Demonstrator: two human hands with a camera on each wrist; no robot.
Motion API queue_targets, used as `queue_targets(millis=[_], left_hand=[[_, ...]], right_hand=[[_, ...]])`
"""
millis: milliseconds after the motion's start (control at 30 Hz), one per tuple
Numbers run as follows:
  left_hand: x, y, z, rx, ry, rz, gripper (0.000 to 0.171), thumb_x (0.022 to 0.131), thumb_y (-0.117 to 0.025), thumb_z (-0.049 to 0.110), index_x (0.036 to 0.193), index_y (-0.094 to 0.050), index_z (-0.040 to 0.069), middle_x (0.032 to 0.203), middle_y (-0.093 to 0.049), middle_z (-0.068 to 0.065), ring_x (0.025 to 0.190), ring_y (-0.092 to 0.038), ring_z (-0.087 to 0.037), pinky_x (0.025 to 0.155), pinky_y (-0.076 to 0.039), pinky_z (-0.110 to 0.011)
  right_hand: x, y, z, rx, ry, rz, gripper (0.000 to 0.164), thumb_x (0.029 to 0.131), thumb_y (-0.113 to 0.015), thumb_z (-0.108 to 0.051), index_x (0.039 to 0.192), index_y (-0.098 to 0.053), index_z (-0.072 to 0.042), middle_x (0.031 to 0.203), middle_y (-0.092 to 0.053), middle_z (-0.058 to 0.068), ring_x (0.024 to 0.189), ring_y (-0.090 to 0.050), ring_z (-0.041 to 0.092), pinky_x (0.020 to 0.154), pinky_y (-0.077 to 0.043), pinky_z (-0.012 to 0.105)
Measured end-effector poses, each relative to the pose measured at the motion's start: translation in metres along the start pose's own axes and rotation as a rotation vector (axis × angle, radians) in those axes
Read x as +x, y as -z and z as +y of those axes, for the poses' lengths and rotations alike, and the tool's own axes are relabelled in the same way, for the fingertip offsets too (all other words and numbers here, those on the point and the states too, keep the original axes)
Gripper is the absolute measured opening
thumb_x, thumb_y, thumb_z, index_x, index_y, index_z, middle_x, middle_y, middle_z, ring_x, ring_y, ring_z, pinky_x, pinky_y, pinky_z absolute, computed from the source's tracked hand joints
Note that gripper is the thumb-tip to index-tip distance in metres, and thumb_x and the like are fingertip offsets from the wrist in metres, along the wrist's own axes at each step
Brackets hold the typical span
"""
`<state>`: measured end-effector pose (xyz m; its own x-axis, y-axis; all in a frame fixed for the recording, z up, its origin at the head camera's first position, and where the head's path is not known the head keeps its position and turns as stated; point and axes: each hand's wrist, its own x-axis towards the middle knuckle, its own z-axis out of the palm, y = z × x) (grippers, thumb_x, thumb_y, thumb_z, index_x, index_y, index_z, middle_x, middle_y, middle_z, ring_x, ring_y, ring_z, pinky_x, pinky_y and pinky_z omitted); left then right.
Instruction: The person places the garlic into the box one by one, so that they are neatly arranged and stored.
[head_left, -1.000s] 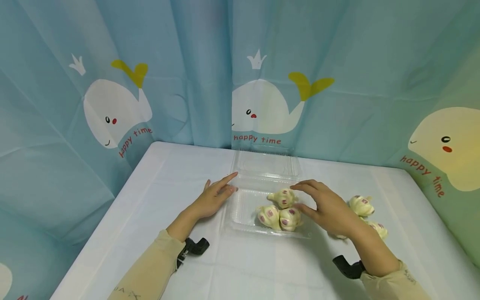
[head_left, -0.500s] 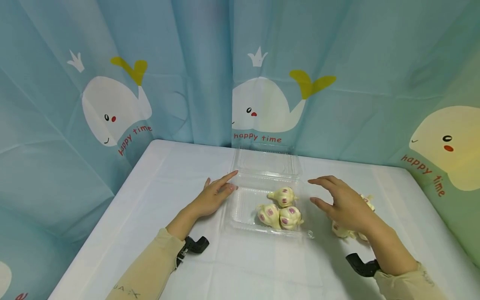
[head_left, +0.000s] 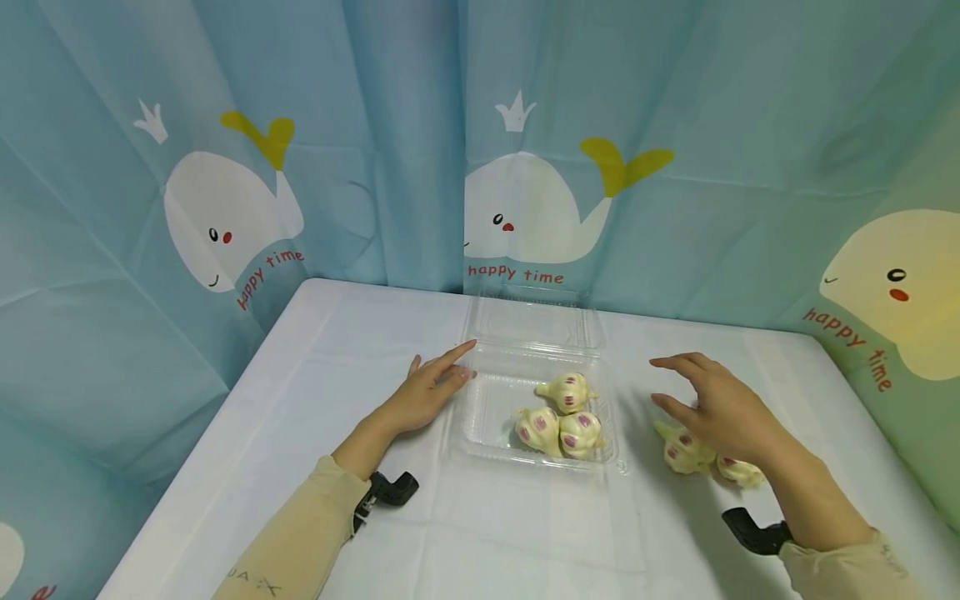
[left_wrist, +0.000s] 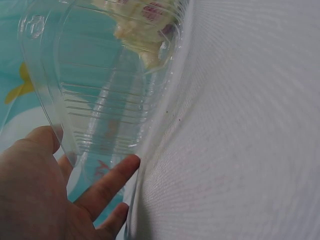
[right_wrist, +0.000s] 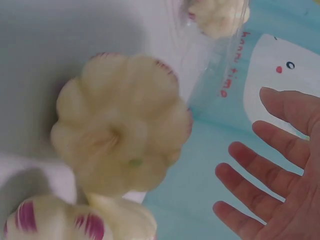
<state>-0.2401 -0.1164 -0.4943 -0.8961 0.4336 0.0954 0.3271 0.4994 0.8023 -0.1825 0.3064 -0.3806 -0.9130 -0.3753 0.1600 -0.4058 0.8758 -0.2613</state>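
Observation:
A clear plastic clamshell box (head_left: pixel 487 417) lies with its lid (head_left: pixel 532 323) folded back. Three garlic bulbs, cream with purple patches, sit in its right part, one garlic bulb (head_left: pixel 567 392) behind the other two. My left hand (head_left: pixel 420 402) rests at the box's left side; in the left wrist view its thumb and fingertips touch the clear wall (left_wrist: pixel 105 115). My right hand (head_left: pixel 731 412) hovers right of the box with fingers spread and nothing in them. Below it more garlic bulbs (head_left: pixel 686 451) lie on the table, partly hidden by the hand. A garlic bulb (right_wrist: pixel 120 125) fills much of the right wrist view.
A white cloth covers the table (head_left: pixel 525 533). Behind it hangs a blue curtain (head_left: pixel 420 150) printed with whales, close to the lid's far edge. Black wrist mounts (head_left: pixel 393 492) sit on both forearms.
My right hand has drawn back from the bulbs in the box and moved right, over the loose bulbs. The left hand stays at the box's side.

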Motion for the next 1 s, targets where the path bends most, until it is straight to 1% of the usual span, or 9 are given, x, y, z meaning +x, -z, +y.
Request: queue_targets(millis=[167,333,533,767,833,1000], left_hand=[[0.0,-0.001,-0.001,-0.005,-0.003,0.004,0.053,0.111,-0.04,0.051,0.161,-0.026,0.05,0.141,-0.068,0.001,0.15,-0.044,-0.022,0.128,0.013,-0.059],[0.0,-0.001,-0.002,-0.006,-0.009,0.002,0.053,0.111,-0.039,0.05,0.162,-0.025,0.049,0.14,-0.068,0.001,0.15,-0.044,-0.022,0.128,0.012,-0.059],[0.0,-0.001,-0.004,-0.008,-0.017,0.005,0.053,0.111,-0.04,0.049,0.162,-0.026,0.047,0.139,-0.069,0.001,0.149,-0.045,-0.022,0.128,0.012,-0.06],[0.0,-0.001,-0.003,-0.008,-0.014,0.003,0.052,0.111,-0.039,0.05,0.161,-0.025,0.049,0.139,-0.069,0.001,0.149,-0.045,-0.021,0.128,0.012,-0.06],[0.0,0.0,-0.002,-0.008,-0.011,0.0,0.052,0.111,-0.039,0.05,0.161,-0.025,0.05,0.139,-0.069,0.002,0.15,-0.044,-0.021,0.128,0.012,-0.059],[0.0,0.0,0.0,-0.005,-0.006,-0.002,0.053,0.111,-0.04,0.049,0.162,-0.025,0.047,0.139,-0.069,0.002,0.151,-0.043,-0.02,0.129,0.012,-0.058]], right_hand=[[-0.001,0.0,0.013,-0.01,-0.014,-0.013,0.049,0.098,-0.073,-0.025,0.141,-0.059,-0.005,0.138,-0.058,0.025,0.122,-0.057,0.049,0.089,-0.051,0.066],[-0.002,0.002,0.025,-0.017,-0.061,-0.045,0.051,0.099,-0.071,-0.027,0.142,-0.057,-0.003,0.141,-0.054,0.029,0.124,-0.055,0.052,0.091,-0.049,0.068],[-0.003,0.001,0.042,-0.024,-0.11,-0.07,0.053,0.101,-0.069,-0.031,0.142,-0.056,0.0,0.141,-0.052,0.034,0.12,-0.056,0.054,0.09,-0.049,0.07],[-0.006,-0.001,0.059,-0.026,-0.174,-0.105,0.055,0.101,-0.068,-0.031,0.143,-0.055,0.004,0.139,-0.051,0.039,0.117,-0.055,0.058,0.09,-0.046,0.073],[-0.007,-0.002,0.063,-0.024,-0.196,-0.114,0.056,0.102,-0.067,-0.032,0.142,-0.054,0.004,0.138,-0.05,0.04,0.117,-0.052,0.061,0.09,-0.044,0.075],[-0.011,-0.003,0.072,-0.031,-0.23,-0.119,0.053,0.102,-0.066,-0.03,0.141,-0.056,0.005,0.137,-0.049,0.041,0.118,-0.049,0.064,0.092,-0.042,0.076]])
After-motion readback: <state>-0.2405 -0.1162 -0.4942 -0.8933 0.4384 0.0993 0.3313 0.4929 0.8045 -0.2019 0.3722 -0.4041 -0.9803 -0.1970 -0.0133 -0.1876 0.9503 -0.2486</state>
